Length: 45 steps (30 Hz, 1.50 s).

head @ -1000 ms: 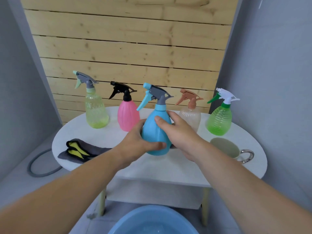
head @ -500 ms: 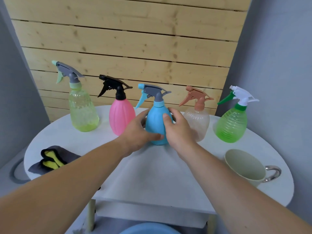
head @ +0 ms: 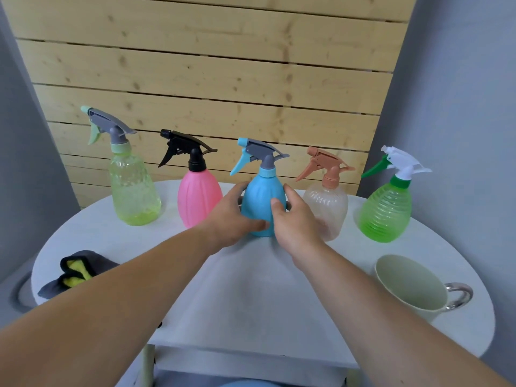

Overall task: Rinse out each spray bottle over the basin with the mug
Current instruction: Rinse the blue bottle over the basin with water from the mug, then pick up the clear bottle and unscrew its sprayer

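Five spray bottles stand in a row at the back of the white round table point(head: 251, 297): a yellow-green one point(head: 134, 191), a pink one point(head: 196, 196), a blue one point(head: 259, 202), a clear one with a brown head point(head: 328, 205) and a green one point(head: 386, 213). The blue bottle stands upright on the table between my hands. My left hand point(head: 229, 219) grips its left side and my right hand point(head: 296, 222) grips its right side, thumbs on the front. A pale green mug point(head: 410, 286) lies tilted at the table's front right. Only a sliver of the blue basin point(head: 245, 384) shows below the table.
A grey and yellow cloth point(head: 75, 272) lies folded at the table's left edge. A wooden plank wall point(head: 209, 79) rises behind the bottles, with grey walls on both sides. A lower shelf point(head: 251, 361) sits under the tabletop.
Both hands carried the blue bottle from near the table's front back into the row between the pink and clear bottles. The view tilted up, so the basin dropped almost out of sight.
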Tool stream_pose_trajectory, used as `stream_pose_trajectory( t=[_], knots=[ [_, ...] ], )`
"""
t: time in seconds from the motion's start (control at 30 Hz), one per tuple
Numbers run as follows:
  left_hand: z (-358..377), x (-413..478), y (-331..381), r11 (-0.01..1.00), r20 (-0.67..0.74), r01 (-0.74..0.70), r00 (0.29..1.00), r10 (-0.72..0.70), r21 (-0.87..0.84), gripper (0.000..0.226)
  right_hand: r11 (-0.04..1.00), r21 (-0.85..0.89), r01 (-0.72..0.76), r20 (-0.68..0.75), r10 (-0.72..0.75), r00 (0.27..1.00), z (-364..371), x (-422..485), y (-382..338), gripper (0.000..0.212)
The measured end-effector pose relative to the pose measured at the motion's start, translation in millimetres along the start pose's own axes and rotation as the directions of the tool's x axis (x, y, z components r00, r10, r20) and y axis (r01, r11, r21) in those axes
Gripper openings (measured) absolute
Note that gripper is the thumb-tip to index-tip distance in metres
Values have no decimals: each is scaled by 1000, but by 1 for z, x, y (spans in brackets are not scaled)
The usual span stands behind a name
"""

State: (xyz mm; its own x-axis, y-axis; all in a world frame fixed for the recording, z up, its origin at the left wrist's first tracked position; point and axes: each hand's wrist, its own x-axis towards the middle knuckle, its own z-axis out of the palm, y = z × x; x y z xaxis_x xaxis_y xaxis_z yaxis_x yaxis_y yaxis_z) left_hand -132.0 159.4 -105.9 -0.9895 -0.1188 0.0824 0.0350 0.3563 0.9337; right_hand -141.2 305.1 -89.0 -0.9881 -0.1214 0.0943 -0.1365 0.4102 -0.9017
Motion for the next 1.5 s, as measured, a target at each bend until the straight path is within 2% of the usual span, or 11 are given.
stream_pose_trajectory(
  t=[0.33,0.8,0.9,1.0,1.07,1.13,1.2,1.27,1.33,1.43,1.5],
  knots=[
    [0,-5,-1,1000,13,14,1000,-14,-23,92,1000,16,-8,0,8,1000,0,0,0,51],
    [-7,-5,-2,999,20,40,999,-40,7,101,999,-22,-35,-4,35,999,-5,-4,1,52],
    [-6,-8,-1,998,19,57,998,-58,27,111,996,-32,-80,-114,76,991,-15,-12,-1,47],
    [-5,-14,-1,993,25,95,995,-97,72,123,999,-28,-41,-263,32,964,-30,-20,-4,28],
    [-3,-20,1,978,6,129,991,-131,163,126,999,-44,-5,-309,-9,951,-41,-24,-10,26],
    [-1,-31,8,960,-19,153,988,-153,234,117,995,-94,43,-373,-75,925,-52,-25,-19,26],
    [2,-43,11,951,-62,163,986,-152,263,99,985,-170,-29,-445,-51,894,-59,-15,-28,36],
    [6,-57,14,949,-120,153,985,-124,275,79,957,-161,-241,-446,147,883,-64,-1,-35,56],
    [9,-69,17,949,-172,146,980,-100,280,54,922,-118,-369,-397,297,869,-64,12,-39,64],
    [13,-83,22,955,-189,120,980,-69,271,34,905,-151,-397,-357,325,876,-59,28,-33,62],
    [15,-92,25,961,-158,104,985,-65,256,25,906,-179,-384,-381,296,876,-57,34,-27,52]
  ],
)
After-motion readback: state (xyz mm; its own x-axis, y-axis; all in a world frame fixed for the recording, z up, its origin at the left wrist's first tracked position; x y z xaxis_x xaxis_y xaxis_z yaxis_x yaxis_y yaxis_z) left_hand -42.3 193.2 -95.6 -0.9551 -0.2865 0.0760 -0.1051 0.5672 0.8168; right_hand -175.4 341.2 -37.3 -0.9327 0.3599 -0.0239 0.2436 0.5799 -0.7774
